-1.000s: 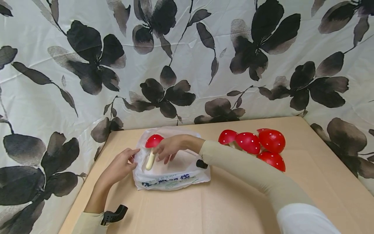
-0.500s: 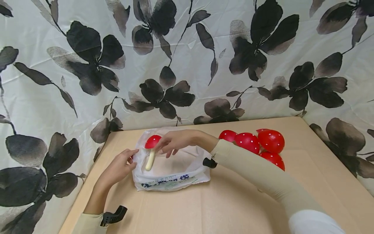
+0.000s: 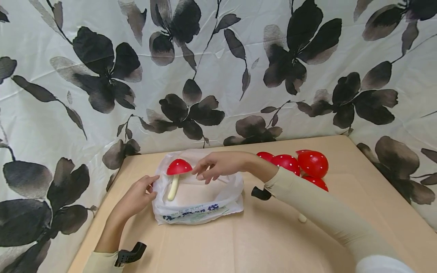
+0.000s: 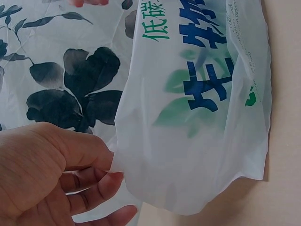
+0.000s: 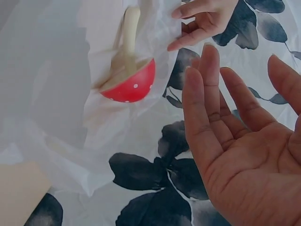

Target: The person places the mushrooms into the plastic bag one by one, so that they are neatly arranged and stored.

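- The bag (image 3: 198, 199) lies on the table (image 3: 266, 242), towards its rear left part.
- One mushroom (image 3: 176, 172) lies on the bag, at its left rear, cap to the rear and stem to the front.
- The left hand (image 3: 136, 197) is at the bag's left edge and pinches it.
- The right hand (image 3: 220, 167) hovers above the bag, just right of that mushroom.
- A heap of mushrooms (image 3: 302, 167) sits on the table to the right of the bag, behind the right forearm.
- A cloth (image 3: 218, 68) hangs behind the table.
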`<state>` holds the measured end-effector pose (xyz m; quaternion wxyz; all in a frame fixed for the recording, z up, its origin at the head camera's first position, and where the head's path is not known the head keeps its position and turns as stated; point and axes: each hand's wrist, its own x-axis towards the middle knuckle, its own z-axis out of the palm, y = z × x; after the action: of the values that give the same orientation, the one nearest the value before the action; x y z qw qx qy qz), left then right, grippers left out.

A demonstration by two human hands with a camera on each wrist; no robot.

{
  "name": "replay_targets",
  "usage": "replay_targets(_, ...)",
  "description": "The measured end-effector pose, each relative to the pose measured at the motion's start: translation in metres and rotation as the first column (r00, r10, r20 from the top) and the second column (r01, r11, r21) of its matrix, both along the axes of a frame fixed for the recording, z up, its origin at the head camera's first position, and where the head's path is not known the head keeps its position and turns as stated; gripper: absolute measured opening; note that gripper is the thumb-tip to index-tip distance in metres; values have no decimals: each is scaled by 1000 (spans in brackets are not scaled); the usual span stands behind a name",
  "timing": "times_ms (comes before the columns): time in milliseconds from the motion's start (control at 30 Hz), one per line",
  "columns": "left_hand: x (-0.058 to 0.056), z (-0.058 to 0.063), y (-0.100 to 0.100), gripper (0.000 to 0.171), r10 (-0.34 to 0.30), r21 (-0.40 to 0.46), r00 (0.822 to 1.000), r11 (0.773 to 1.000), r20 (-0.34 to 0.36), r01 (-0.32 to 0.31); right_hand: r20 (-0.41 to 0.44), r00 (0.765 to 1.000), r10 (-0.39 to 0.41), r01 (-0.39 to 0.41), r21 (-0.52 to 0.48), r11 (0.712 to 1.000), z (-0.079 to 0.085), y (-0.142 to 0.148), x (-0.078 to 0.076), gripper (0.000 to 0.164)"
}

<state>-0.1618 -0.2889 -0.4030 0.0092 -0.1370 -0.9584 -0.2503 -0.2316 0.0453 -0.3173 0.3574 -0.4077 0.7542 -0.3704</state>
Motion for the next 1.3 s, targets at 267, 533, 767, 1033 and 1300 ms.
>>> replay_targets(267, 1, 1, 1, 50, -1, 13, 1000, 1000, 7, 1, -96, 993, -64, 65, 4, 998, 7, 29, 12, 42)
replay_targets(533, 1, 1, 1, 51, -13, 23, 1000, 1000, 0, 13, -123, 985, -121, 119, -22, 993, 5, 62, 16, 38)
replay_targets(767, 2, 4, 0, 50, -18, 18, 1000, 1000, -16, 18, -95, 974, -206, 203, -40, 978, 3, 96, 18, 38)
replay_targets(1033, 1, 4, 0, 50, -17, 21, 1000, 1000, -10, 17, -73, 948, -310, 308, -31, 951, 3, 134, 21, 42)
replay_targets(1300, 0, 2, 1, 50, -17, 28, 1000, 999, -1, 17, -93, 920, -381, 382, -3, 924, -5, 166, 22, 43)
